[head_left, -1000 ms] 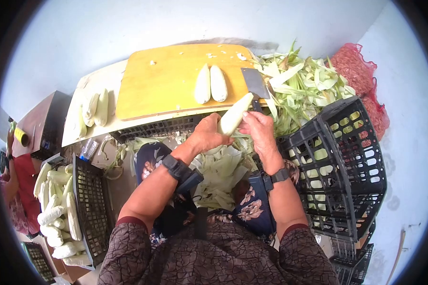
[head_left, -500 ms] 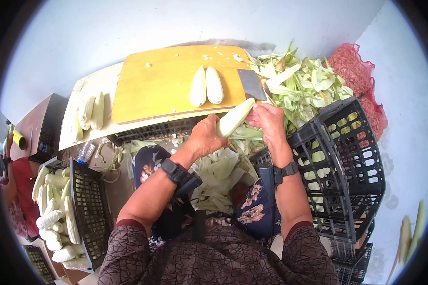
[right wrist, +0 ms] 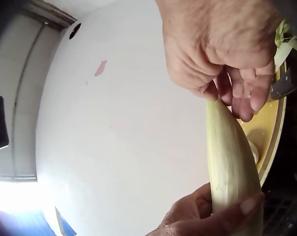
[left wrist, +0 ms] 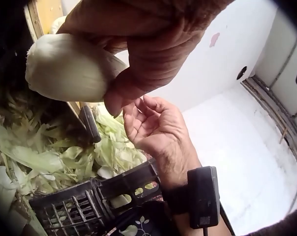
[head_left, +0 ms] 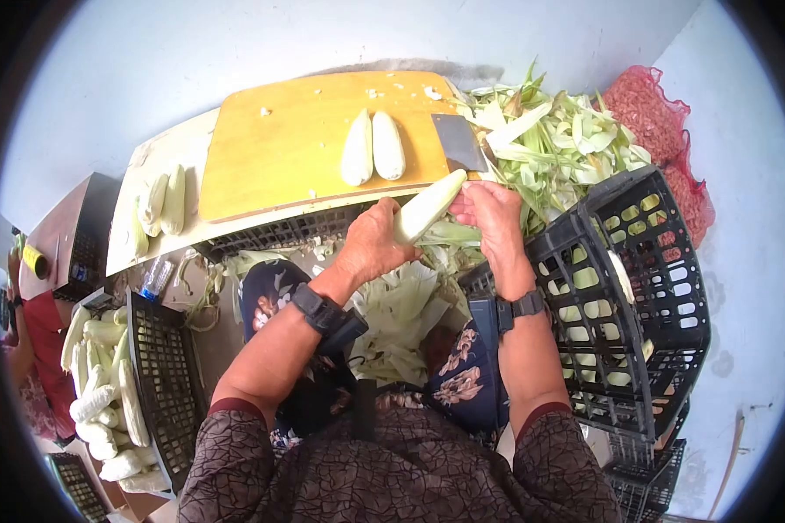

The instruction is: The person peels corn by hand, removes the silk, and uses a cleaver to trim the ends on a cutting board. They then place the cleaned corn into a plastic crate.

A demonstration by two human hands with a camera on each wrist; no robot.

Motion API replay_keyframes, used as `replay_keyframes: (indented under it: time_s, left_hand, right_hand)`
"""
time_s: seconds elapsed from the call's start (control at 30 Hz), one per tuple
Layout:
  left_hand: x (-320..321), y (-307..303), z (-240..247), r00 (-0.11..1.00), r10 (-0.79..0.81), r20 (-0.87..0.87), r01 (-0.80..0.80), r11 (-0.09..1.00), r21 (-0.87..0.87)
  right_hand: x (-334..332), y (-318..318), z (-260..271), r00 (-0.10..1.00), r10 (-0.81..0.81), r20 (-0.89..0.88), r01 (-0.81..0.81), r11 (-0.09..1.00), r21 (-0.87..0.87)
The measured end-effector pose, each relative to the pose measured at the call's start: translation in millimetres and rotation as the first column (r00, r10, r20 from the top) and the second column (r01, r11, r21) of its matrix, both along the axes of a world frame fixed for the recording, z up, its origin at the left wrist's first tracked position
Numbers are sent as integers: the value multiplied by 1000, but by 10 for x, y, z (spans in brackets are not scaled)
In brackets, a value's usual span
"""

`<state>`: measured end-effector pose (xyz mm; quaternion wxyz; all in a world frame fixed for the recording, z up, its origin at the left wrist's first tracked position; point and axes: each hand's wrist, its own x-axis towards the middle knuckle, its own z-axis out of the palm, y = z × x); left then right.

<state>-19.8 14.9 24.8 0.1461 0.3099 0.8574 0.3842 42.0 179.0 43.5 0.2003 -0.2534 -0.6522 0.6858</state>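
Observation:
In the head view, my left hand (head_left: 375, 244) grips an ear of corn (head_left: 427, 209) around its thick lower end. It is wrapped in smooth pale-green husk, tip pointing up and right. At the tip is my right hand (head_left: 493, 218), with thumb and forefinger pinching it in the right wrist view, the other fingers loosely curled. The left wrist view shows the cut butt of the ear beside my left thumb. Beyond the hands lies a yellow board (head_left: 279, 148) bearing two husked-down ears (head_left: 373, 148) and a cleaver (head_left: 460, 142) at its right edge.
Loose husks (head_left: 549, 148) pile up right of the board. A black crate (head_left: 602, 305) stands tilted at the right, near red mesh sacks (head_left: 641, 113). Another crate (head_left: 166, 383) with many ears is at the left. Several ears (head_left: 161, 205) lie left of the board.
My right hand has moved from the ear's side to its tip; my left keeps its grip. Two long green pieces at the lower right are gone, and a pale piece now shows in the right crate.

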Motion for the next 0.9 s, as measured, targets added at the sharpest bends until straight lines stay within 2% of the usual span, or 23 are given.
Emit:
replay_keyframes:
  time_s: [0.4,0.53,0.73,0.9]
  left_hand:
    - [33,-21,-2,998,1,-68,0,1000,10]
    - [16,-23,-33,999,-5,-39,6,1000,28]
    - [-34,-24,-77,997,-54,56,51,997,53]
    - [-73,-44,-72,926,-147,348,83,978,193]
  right_hand:
    - [8,35,-72,998,-58,5,58,997,56]
    - [10,25,-47,997,-82,7,82,996,37]
    - [25,91,-86,999,-30,-19,30,999,-11]
    - [54,103,-91,996,-35,-83,28,997,-76]
